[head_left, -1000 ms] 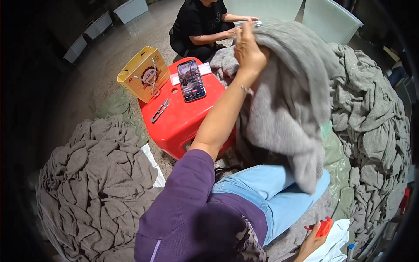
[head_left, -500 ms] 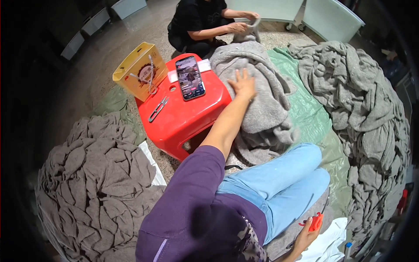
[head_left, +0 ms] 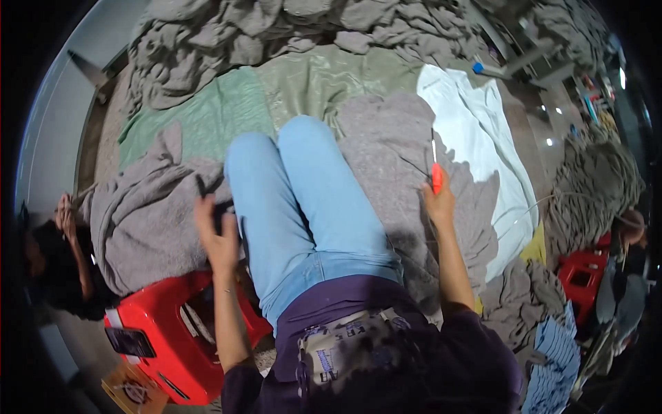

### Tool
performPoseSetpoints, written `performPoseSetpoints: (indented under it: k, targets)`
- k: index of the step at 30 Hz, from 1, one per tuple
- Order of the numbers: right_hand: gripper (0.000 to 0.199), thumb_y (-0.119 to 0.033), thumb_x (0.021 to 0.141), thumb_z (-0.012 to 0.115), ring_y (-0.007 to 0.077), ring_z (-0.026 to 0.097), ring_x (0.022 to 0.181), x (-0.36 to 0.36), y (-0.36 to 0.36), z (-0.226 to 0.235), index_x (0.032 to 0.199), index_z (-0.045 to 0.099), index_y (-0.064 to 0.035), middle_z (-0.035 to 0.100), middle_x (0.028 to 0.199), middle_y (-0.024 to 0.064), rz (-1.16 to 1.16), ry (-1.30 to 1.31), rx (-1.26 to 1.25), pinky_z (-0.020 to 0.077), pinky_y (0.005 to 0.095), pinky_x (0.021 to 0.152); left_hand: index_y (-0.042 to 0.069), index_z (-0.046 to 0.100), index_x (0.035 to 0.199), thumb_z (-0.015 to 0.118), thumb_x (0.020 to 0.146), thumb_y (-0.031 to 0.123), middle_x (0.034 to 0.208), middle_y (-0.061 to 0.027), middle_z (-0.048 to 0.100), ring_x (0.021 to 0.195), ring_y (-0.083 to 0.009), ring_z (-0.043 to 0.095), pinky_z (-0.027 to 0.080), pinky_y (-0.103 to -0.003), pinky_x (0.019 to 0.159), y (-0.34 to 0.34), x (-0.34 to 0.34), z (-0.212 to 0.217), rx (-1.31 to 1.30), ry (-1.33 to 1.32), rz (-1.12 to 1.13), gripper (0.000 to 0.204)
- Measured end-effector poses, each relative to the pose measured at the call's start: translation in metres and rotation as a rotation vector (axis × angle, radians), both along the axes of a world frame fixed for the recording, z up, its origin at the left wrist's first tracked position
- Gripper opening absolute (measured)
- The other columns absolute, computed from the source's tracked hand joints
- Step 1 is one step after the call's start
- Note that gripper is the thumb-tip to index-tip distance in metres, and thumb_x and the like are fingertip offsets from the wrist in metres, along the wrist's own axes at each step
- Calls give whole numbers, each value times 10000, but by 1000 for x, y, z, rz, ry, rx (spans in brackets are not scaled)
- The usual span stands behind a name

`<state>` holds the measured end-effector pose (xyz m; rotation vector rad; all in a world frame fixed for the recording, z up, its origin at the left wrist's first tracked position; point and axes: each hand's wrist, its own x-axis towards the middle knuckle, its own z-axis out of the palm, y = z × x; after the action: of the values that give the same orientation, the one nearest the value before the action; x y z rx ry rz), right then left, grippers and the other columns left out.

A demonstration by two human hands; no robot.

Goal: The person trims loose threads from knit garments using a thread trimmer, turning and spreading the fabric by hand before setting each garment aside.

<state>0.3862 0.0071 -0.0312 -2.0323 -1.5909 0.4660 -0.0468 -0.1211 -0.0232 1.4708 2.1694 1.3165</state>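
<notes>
Holding hand: the right hand (head_left: pixel 440 201) is closed around a slim tool with red handle and thin metal shaft (head_left: pixel 436 179); the shaft points forward, perhaps to be clear of the legs in light-blue jeans (head_left: pixel 314 186).
Free hand: the left hand (head_left: pixel 219 238) is well apart from the right, its fingers spread, and seems empty.
Soft grey crumpled cloth (head_left: pixel 148 217): lies just beside the left hand, probably for easy reach; whether they touch, I cannot tell.
Red plastic stool (head_left: pixel 155 303): bears a dark phone (head_left: pixel 129 342), probably to have it off the floor.
</notes>
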Motion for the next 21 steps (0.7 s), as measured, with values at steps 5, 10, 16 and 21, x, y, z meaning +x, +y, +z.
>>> performPoseSetpoints:
  k: [5,10,16,21]
  targets:
    - [700,-215,715,743,373,605,890,-33,-5,-31,1318,393,-143,612,1027,185,101,227,4,472,431,763,226,503,1296,729,723,348,1436,-309,178,1318,-440,240,269,-473,1051,13,69,17,-161,274,-190,628]
    - [631,-143,719,712,367,597,905,-85,-21,-52,1282,429,-120,610,994,222,301,51,198,471,424,754,208,504,1295,728,735,324,1436,-306,180,1318,-438,242,267,-472,1051,16,68,17,-178,279,-191,615]
    - [425,17,758,468,389,589,770,-43,1,-26,1176,486,-58,606,862,215,64,63,36,459,447,660,158,550,1233,706,762,220,1417,-280,254,1312,-436,262,250,-485,1056,16,69,18,-107,277,-133,500]
    - [354,-16,763,523,138,539,822,32,19,82,1114,549,21,578,892,46,-97,325,341,436,274,735,99,637,1058,667,776,113,1347,-199,419,1297,-418,308,257,-496,1044,46,107,40,44,427,-189,283]
